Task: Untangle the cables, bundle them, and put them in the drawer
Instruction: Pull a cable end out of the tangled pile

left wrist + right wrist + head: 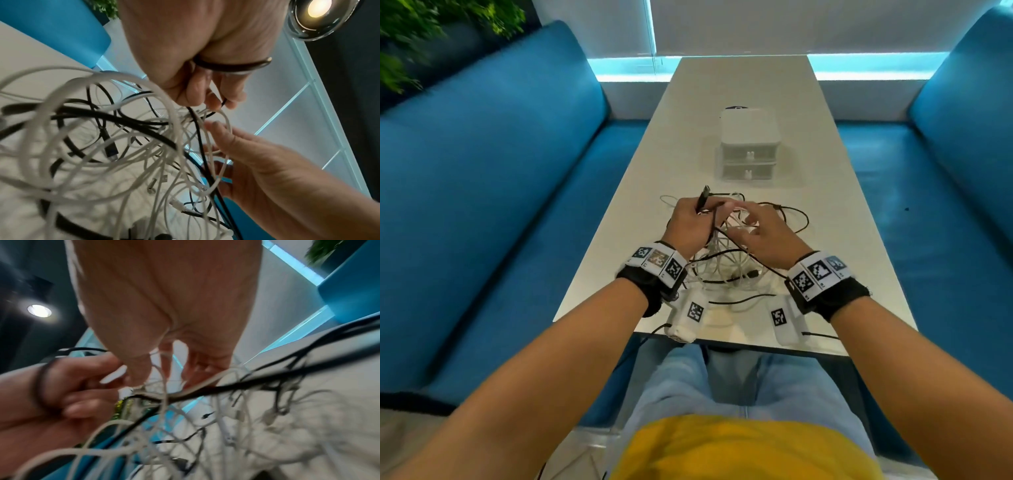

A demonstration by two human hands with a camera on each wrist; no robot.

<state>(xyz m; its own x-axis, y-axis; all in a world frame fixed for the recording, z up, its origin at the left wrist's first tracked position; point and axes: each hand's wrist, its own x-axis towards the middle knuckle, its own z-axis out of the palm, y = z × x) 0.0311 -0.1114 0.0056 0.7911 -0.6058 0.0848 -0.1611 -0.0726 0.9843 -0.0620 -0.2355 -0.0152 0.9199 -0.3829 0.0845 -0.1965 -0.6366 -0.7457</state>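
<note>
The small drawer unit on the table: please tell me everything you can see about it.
The drawer unit is a small box of white, partly translucent plastic with a plain flat top. It has two stacked drawers, both closed, each with a small white knob at the front centre. It stands upright on the white table, beyond the tangle of cables. Neither hand touches it. Something dark lies behind it.

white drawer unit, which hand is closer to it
Right. The right hand is nearly straight in front of the white plastic two-drawer unit; the left hand is further left.

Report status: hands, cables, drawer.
Left hand grips a black cable. Right hand picks at white cables. Pile still tangled on table. Drawer unit shut.
</note>
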